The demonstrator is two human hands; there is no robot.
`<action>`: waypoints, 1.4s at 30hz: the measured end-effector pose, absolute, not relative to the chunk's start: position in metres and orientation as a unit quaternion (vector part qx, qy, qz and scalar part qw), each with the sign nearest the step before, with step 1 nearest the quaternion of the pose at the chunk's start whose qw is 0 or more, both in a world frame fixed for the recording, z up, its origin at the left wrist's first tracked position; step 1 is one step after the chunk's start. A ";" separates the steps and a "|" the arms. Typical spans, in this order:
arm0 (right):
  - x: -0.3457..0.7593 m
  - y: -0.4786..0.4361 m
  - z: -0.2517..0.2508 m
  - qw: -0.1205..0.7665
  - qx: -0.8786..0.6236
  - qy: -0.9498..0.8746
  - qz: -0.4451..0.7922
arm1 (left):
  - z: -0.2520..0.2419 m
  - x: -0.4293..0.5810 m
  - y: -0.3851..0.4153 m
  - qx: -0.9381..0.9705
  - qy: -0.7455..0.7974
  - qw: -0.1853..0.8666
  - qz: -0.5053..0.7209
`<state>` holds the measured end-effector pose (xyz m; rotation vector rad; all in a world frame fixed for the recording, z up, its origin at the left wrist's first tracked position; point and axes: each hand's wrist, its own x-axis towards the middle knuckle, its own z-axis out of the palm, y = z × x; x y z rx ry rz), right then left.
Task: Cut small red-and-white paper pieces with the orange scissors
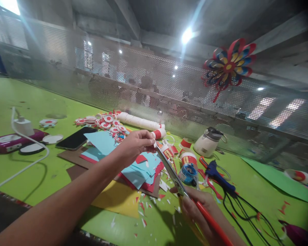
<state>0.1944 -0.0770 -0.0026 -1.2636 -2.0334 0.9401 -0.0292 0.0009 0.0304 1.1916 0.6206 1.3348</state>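
My left hand [135, 147] is closed, with its thumb and fingertips pinching a small white paper piece [155, 145] that looks jagged at its edge. The scissors [174, 173], with long metal blades and red and yellow handles, are in my right hand [204, 208]. Their tips reach up to the paper beside my left fingertips. I cannot make out whether the blades are touching it. Under my left hand lie light blue paper sheets [100, 141] with red, brown and yellow sheets [115, 198] around them. Paper scraps [143, 220] are scattered below the scissors.
A blue glue gun [222, 177] with a black cord lies at right, near a white jar [207, 143] and red-and-white paper cups [188, 159]. Red-and-white discs [108, 118], a white roll [141, 121] and a phone [76, 138] are beyond my left arm. A perforated screen [107, 75] borders the table.
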 end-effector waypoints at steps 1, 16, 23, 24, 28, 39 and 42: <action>0.195 -0.077 -0.003 0.283 -0.471 -0.759 0.349 | 0.030 -0.029 0.001 0.512 0.266 0.583 0.572; 0.196 -0.072 -0.010 0.306 -0.475 -0.761 0.318 | 0.029 -0.026 0.000 0.506 0.261 0.582 0.580; 0.193 -0.079 -0.001 0.300 -0.482 -0.757 0.323 | 0.030 -0.025 0.001 0.476 0.288 0.572 0.603; 0.192 -0.080 0.000 0.292 -0.472 -0.766 0.326 | 0.030 -0.027 0.002 0.470 0.296 0.564 0.611; 0.193 -0.080 -0.001 0.267 -0.444 -0.790 0.328 | 0.030 -0.030 0.005 0.456 0.312 0.551 0.625; 0.193 -0.071 0.006 0.289 -0.488 -0.778 0.270 | 0.029 -0.025 0.002 0.471 0.300 0.560 0.613; 0.193 -0.070 0.004 0.293 -0.487 -0.781 0.259 | 0.027 -0.024 0.002 0.476 0.291 0.552 0.619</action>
